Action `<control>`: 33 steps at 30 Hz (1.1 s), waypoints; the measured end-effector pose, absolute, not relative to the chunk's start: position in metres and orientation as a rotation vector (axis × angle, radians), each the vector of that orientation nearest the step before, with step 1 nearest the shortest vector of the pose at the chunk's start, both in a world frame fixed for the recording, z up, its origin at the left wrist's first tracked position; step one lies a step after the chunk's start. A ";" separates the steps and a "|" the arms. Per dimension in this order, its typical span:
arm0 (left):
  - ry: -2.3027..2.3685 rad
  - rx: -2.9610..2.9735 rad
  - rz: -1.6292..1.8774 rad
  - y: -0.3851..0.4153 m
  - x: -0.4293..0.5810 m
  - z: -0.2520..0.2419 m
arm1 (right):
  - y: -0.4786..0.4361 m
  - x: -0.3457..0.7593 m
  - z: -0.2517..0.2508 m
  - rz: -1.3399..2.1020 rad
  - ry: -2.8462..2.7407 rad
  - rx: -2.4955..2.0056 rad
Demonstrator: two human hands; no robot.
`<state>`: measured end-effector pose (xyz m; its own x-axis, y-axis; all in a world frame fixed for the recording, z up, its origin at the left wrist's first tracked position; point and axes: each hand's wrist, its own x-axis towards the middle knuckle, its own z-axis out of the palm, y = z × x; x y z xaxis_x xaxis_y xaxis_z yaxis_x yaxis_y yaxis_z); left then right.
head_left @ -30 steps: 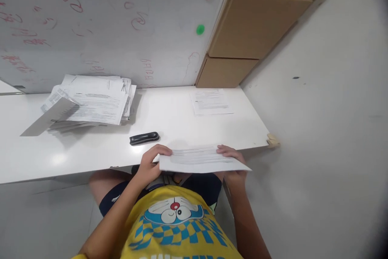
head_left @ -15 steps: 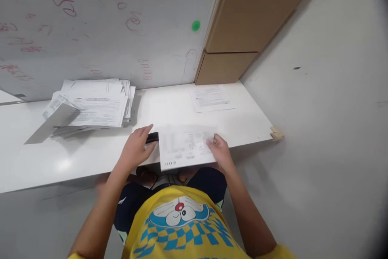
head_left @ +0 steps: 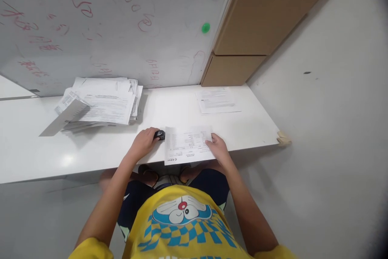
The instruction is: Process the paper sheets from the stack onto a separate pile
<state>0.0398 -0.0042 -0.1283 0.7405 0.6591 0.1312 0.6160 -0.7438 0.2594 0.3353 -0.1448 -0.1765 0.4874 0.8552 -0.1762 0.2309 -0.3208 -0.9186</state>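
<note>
A loose stack (head_left: 100, 103) of printed papers is seen toward the back left of the table (head_left: 45, 158), close under the whiteboard (head_left: 91, 28). Near the middle of the front edge, the left hand (head_left: 144, 142) is curled down over a black stapler (head_left: 159, 134). Most of the stapler is covered by the fingers, and only its rounded right end is left showing. That end is touching the left edge of a printed sheet (head_left: 188, 144), close to its top left corner. The sheet is laid flat at the front edge of the table, with its near edge slightly overhanging. Its right side is pressed down by the right hand (head_left: 218, 150), which is open, its fingers spread on the paper and nothing grasped. The sheet is thus kept between the two hands. Further right, a single page (head_left: 218, 100) is lying by the back right corner, well apart from both hands. Behind that corner, cardboard boxes (head_left: 260, 20) are stacked against the wall
</note>
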 end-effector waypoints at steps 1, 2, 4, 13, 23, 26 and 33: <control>1.010 2.744 0.323 -0.004 0.040 -0.130 | -0.145 0.333 -0.174 0.849 -0.929 -1.829; 1.003 2.749 0.322 -0.003 0.040 -0.131 | -0.145 0.332 -0.172 0.833 -0.949 -1.844; 1.004 2.754 0.327 -0.003 0.040 -0.133 | -0.146 0.330 -0.167 0.767 -0.993 -1.886; 1.028 2.746 0.380 -0.005 0.040 -0.133 | -0.152 0.329 -0.154 0.788 -0.969 -1.876; 0.840 2.841 0.518 -0.003 0.037 -0.141 | -0.140 0.325 -0.165 0.952 -0.927 -1.721; 0.778 2.822 0.611 -0.005 0.036 -0.144 | -0.143 0.325 -0.171 0.997 -0.898 -1.677; 0.858 2.808 0.524 -0.011 0.042 -0.141 | -0.142 0.324 -0.173 1.021 -0.839 -1.631</control>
